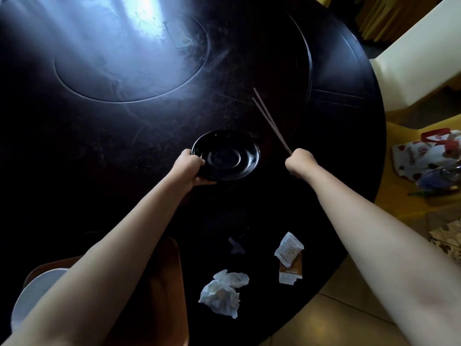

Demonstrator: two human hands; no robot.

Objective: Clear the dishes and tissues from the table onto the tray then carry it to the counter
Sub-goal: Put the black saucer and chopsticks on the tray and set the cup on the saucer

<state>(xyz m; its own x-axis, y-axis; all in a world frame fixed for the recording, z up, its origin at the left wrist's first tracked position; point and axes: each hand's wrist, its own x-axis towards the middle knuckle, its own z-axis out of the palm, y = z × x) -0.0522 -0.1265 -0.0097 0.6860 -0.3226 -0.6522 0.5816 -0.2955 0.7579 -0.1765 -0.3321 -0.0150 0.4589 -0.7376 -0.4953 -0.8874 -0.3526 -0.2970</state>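
Observation:
A black shallow plate sits near the middle of the dark round table. My left hand grips its left rim, thumb on top. My right hand is closed around the near ends of a pair of brown chopsticks, which point away toward the far right. Crumpled white tissues lie near the table's front edge. To their right lies a torn white and brown packet. A brown tray with a white dish on it is at the lower left, partly hidden by my left forearm.
A round inset turntable fills the table's far centre, with glare on it. A cream chair stands at the right edge. A patterned bag lies on the yellow floor to the right.

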